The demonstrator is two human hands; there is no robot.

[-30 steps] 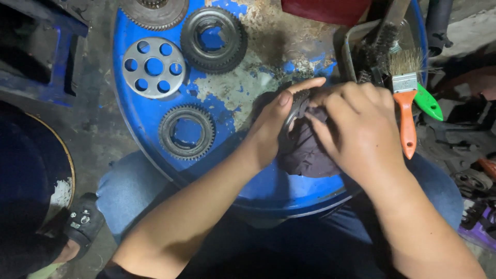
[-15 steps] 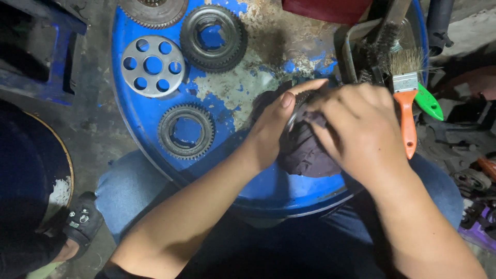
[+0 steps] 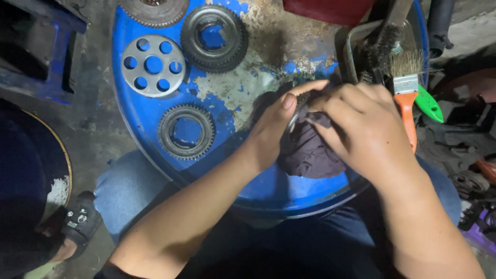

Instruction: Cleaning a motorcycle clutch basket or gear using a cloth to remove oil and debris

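1. Head view, nearest the wearer: both forearms reach forward over blue-trousered knees to the near edge of a round blue drum top (image 3: 155,129) with flaking paint.
2. Left hand (image 3: 274,129) cups a small metal part (image 3: 298,106) from the left, thumb stretched along its top, fingers curled under; only a sliver of its toothed rim shows, so its axis cannot be told.
3. Right hand (image 3: 361,129) is pressed against the part from the right, fingers bunched and pinching a dark rag (image 3: 310,155) onto it. The rag hangs below both hands, on the drum top.
4. Part sits between the two hands, touching both; neither hand is plainly nearer.
5. Farther left lie a toothed ring gear (image 3: 186,130), a holed grey disc (image 3: 153,65) and a dark gear (image 3: 214,37).
6. Right of the hands, a paintbrush (image 3: 405,88) with an orange handle rests beside a metal tray (image 3: 356,57) holding a wire brush.
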